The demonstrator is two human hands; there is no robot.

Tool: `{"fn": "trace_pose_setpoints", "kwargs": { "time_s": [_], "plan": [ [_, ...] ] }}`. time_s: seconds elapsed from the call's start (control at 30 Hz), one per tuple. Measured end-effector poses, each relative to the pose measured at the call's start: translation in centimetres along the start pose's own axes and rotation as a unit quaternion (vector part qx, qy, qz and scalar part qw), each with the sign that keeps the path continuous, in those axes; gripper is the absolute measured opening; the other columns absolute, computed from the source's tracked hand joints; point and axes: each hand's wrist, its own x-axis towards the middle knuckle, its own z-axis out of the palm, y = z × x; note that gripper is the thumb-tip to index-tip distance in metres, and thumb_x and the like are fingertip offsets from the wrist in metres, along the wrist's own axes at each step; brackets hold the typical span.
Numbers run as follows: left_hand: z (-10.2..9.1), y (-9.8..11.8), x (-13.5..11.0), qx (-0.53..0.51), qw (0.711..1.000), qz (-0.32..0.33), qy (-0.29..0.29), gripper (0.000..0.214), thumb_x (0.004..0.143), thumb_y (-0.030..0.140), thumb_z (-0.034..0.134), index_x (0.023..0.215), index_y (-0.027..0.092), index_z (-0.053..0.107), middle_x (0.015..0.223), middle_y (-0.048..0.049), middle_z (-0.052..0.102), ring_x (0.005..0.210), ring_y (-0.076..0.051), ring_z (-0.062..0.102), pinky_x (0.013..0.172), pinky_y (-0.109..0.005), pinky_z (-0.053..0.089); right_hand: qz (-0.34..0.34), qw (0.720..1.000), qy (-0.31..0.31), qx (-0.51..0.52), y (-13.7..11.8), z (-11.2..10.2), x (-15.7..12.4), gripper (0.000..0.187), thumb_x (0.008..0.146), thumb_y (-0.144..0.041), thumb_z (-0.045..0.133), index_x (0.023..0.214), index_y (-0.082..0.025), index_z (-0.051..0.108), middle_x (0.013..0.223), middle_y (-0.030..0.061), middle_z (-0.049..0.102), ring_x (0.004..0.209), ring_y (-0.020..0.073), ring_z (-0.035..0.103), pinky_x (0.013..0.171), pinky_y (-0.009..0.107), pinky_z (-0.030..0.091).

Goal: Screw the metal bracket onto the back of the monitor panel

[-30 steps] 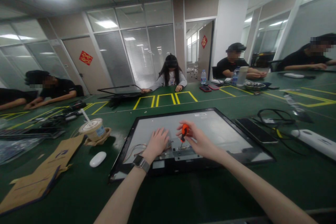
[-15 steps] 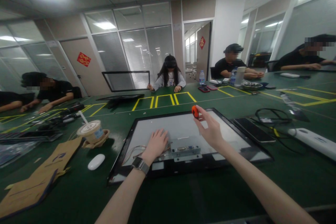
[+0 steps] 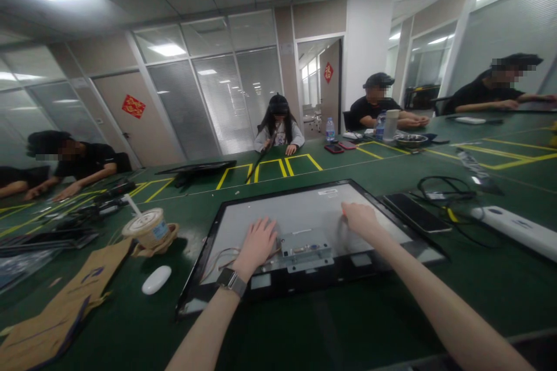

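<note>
A flat display panel (image 3: 300,214) with a black frame lies on the green table, its pale grey back upward. On its lower middle sits a metal bracket (image 3: 307,250) with connectors. My left hand (image 3: 257,246) rests flat on the panel just left of the bracket, fingers stretched and slightly spread, near some thin wires (image 3: 221,256). At the panel's right part is my right hand (image 3: 362,220), its fingers curled together and pointing left. What those fingers hold, if anything, is hidden; no orange shows there.
Left of the panel are a drink cup (image 3: 145,227), a white oval case (image 3: 156,280) and a brown paper bag (image 3: 65,307). A black phone (image 3: 415,213), cables (image 3: 448,191) and a white power strip (image 3: 517,232) lie right. Several people sit around the table.
My right hand has lowered to the panel, and the small orange-and-black object in its fingers is now out of sight. Across the table, a person's black frame has turned edge-on.
</note>
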Motion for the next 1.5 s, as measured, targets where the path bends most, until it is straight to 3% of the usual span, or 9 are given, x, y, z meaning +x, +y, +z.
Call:
{"fn": "trace_pose_setpoints", "kwargs": {
  "time_s": [0.23, 0.37, 0.4, 0.47, 0.53, 0.6, 0.67, 1.03, 1.5],
  "plan": [
    [-2.1, 0.7, 0.0, -0.105, 0.994, 0.017, 0.037, 0.035, 0.102, 0.024, 0.036, 0.12, 0.017, 0.065, 0.128, -0.0101, 0.066, 0.123, -0.021, 0.056, 0.111, -0.037, 0.037, -0.028, 0.998, 0.001, 0.051, 0.7, -0.4, 0.5, 0.029, 0.087, -0.009, 0.05, 0.11, -0.006, 0.068, 0.113, 0.028, 0.067, 0.105, 0.0384, 0.067, 0.083, 0.046, 0.05],
    [-3.0, 0.7, -0.2, -0.196, 0.98, 0.025, 0.029, 0.036, 0.102, 0.032, 0.036, 0.106, 0.022, 0.07, 0.111, -0.0062, 0.072, 0.104, -0.019, 0.063, 0.098, -0.033, 0.046, -0.12, 0.985, 0.004, 0.126, 0.5, -0.6, 0.0, 0.045, 0.092, -0.028, 0.055, 0.135, -0.016, 0.057, 0.137, 0.0158, 0.059, 0.122, 0.0272, 0.059, 0.099, 0.038, 0.047],
    [-3.2, 0.6, -0.3, -0.217, 0.976, 0.031, 0.011, 0.036, 0.101, 0.036, 0.039, 0.104, 0.022, 0.071, 0.108, -0.0059, 0.071, 0.101, -0.019, 0.063, 0.094, -0.032, 0.047, -0.154, 0.976, -0.013, 0.155, 0.5, -0.5, -0.3, 0.049, 0.092, -0.034, 0.055, 0.138, -0.018, 0.054, 0.138, 0.0125, 0.06, 0.121, 0.0251, 0.06, 0.099, 0.036, 0.047],
    [-3.3, 0.2, -0.4, -0.252, 0.967, 0.04, -0.029, 0.035, 0.096, 0.045, 0.048, 0.103, 0.022, 0.072, 0.107, -0.0058, 0.068, 0.1, -0.02, 0.062, 0.092, -0.032, 0.047, -0.222, 0.929, -0.1, 0.278, 0.4, -0.3, -0.9, 0.063, 0.085, -0.041, 0.064, 0.142, -0.017, 0.051, 0.144, 0.0129, 0.055, 0.128, 0.0279, 0.054, 0.106, 0.04, 0.043],
    [-3.3, -0.3, -0.6, -0.278, 0.957, 0.05, -0.065, 0.041, 0.084, 0.053, 0.064, 0.11, 0.022, 0.07, 0.113, -0.0056, 0.062, 0.104, -0.022, 0.059, 0.092, -0.032, 0.047, -0.233, 0.906, -0.164, 0.312, 0.2, 0.1, -1.4, 0.078, 0.072, -0.039, 0.075, 0.142, -0.017, 0.05, 0.148, 0.0126, 0.05, 0.133, 0.0297, 0.049, 0.111, 0.041, 0.038],
    [-3.2, -0.7, -0.8, -0.295, 0.948, 0.067, -0.095, 0.06, 0.069, 0.054, 0.078, 0.117, 0.022, 0.066, 0.116, -0.0051, 0.059, 0.107, -0.023, 0.057, 0.093, -0.033, 0.047, -0.234, 0.899, -0.174, 0.326, -0.1, 0.4, -1.7, 0.082, 0.065, -0.033, 0.08, 0.14, -0.017, 0.051, 0.146, 0.0131, 0.052, 0.132, 0.0305, 0.049, 0.111, 0.041, 0.036],
    [-3.1, -0.9, -0.8, -0.302, 0.944, 0.084, -0.107, 0.068, 0.061, 0.05, 0.084, 0.12, 0.023, 0.062, 0.118, -0.0049, 0.057, 0.109, -0.025, 0.055, 0.094, -0.034, 0.046, -0.234, 0.898, -0.159, 0.337, -0.4, 0.7, -1.7, 0.077, 0.063, -0.027, 0.079, 0.135, -0.016, 0.054, 0.14, 0.0129, 0.056, 0.128, 0.03, 0.051, 0.11, 0.041, 0.037],
    [-3.6, 0.3, -0.9, -0.311, 0.946, 0.073, -0.057, 0.054, 0.057, 0.034, 0.085, 0.102, 0.019, 0.061, 0.106, -0.0032, 0.058, 0.097, -0.022, 0.056, 0.083, -0.031, 0.045, -0.229, 0.903, -0.086, 0.354, -0.9, 0.9, -2.0, 0.059, 0.06, -0.019, 0.075, 0.115, -0.018, 0.056, 0.113, 0.0055, 0.061, 0.106, 0.0247, 0.058, 0.091, 0.034, 0.045],
    [-3.9, 0.6, -0.9, -0.326, 0.94, 0.087, -0.047, 0.046, 0.058, 0.029, 0.084, 0.098, 0.019, 0.063, 0.103, -0.0021, 0.06, 0.091, -0.02, 0.058, 0.079, -0.029, 0.046, -0.249, 0.891, -0.082, 0.371, -0.8, 0.6, -2.1, 0.049, 0.059, -0.016, 0.076, 0.104, -0.018, 0.056, 0.108, 0.0042, 0.061, 0.103, 0.023, 0.057, 0.088, 0.031, 0.043]
  ]
}}
